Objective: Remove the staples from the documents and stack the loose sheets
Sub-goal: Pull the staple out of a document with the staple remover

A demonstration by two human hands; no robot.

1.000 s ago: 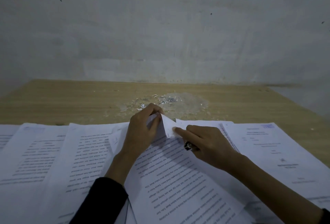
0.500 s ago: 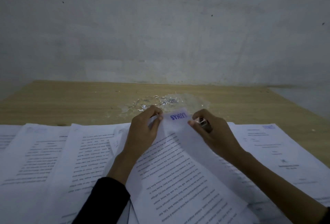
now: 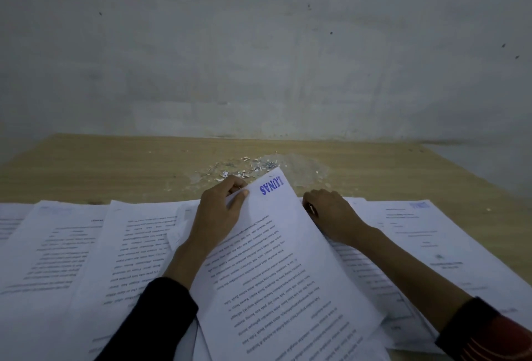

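On the desk (image 3: pixel 86 170), a stamped sheet (image 3: pixel 288 260) is pinched at its far corner by the left hand (image 3: pixel 221 214) and held tilted above spread papers (image 3: pixel 129 245). The right hand (image 3: pixel 334 216) is laid on those papers beside it; its grip cannot be told.

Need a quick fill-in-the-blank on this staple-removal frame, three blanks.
1. The left hand pinches the far corner of the lifted sheet, which is stamped ____ in blue.
2. The loose staples lie in a small pile on the ____ table.
3. The right hand lies on the papers to the ____ of that sheet.

Missing words: LUNAS; wooden; right
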